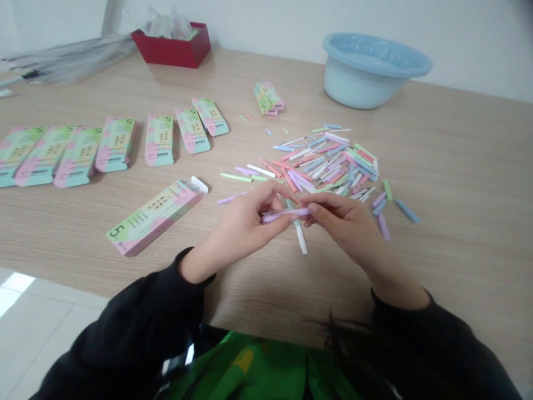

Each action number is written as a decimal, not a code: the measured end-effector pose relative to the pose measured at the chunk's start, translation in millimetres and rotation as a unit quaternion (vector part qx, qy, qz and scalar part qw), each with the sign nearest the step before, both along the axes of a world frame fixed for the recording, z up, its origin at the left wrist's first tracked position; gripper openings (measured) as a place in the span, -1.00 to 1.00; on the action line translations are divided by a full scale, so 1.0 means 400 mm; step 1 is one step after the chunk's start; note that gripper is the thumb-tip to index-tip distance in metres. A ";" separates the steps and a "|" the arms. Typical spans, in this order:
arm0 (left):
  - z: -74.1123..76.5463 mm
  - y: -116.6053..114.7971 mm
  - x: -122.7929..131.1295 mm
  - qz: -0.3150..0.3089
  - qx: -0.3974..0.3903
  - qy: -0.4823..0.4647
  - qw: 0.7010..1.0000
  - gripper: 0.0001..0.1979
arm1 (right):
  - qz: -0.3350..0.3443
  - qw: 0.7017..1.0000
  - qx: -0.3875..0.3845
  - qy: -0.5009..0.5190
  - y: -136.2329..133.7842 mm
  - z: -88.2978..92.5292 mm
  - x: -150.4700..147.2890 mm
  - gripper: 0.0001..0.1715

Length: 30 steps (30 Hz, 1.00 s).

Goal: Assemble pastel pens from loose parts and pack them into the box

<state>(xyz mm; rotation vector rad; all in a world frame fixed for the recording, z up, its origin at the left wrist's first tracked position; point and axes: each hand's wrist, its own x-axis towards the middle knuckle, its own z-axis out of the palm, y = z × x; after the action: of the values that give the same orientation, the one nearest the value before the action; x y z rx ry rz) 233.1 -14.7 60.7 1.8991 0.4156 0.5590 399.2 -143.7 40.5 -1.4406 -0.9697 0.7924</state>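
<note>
Over the near side of the table, my left hand and my right hand meet at a purple pen. The left fingers are wrapped round its left part, and the right thumb and fingers pinch its right end. A white pen piece shows just below the fingers; whether it lies on the table or is held, I cannot tell. Right behind my hands spreads a pile of pen parts in purple, pink, blue, green and white. An open-ended pen box lies left of my left hand.
Several pen boxes stand in a row at the left, with a small stack of boxes farther back. A blue basin, a red box of plastic bags and a folded grey umbrella sit along the wall.
</note>
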 end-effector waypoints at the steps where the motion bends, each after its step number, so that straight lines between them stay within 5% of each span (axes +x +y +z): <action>1: 0.005 -0.001 -0.002 0.017 0.051 -0.004 0.999 -0.86 | 0.010 0.998 -0.007 0.066 0.004 -0.017 0.000 -0.75; 6: 0.020 0.005 -0.015 0.029 0.154 0.006 0.988 -0.85 | 0.084 0.952 -0.053 0.288 0.009 -0.052 -0.013 -0.74; 14: 0.024 0.029 -0.026 0.064 0.076 0.015 0.995 -0.85 | 0.097 0.942 -0.067 0.315 0.001 -0.051 -0.004 -0.81; 17: 0.024 0.046 -0.036 0.101 0.031 0.026 0.994 -0.85 | 0.057 0.973 -0.065 0.214 -0.008 -0.051 0.032 -0.76; 20: 0.016 0.073 -0.056 0.122 0.029 0.054 0.991 -0.83 | -0.026 0.996 -0.078 -0.025 -0.018 -0.044 0.111 -0.76; 25: -0.022 0.094 -0.094 0.104 0.062 0.103 0.987 -0.66 | -0.101 0.914 -0.125 -0.373 0.015 -0.025 0.288 -0.72; 30: -0.052 0.049 -0.101 0.082 0.111 0.128 0.982 -0.72 | -0.058 0.881 -0.130 -0.452 0.126 -0.036 0.383 -0.73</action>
<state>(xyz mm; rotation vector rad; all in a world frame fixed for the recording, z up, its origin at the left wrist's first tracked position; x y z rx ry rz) 192.9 5.0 39.7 2.1749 0.7059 0.4864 552.4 -93.3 26.1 -2.1504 -1.4797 0.1099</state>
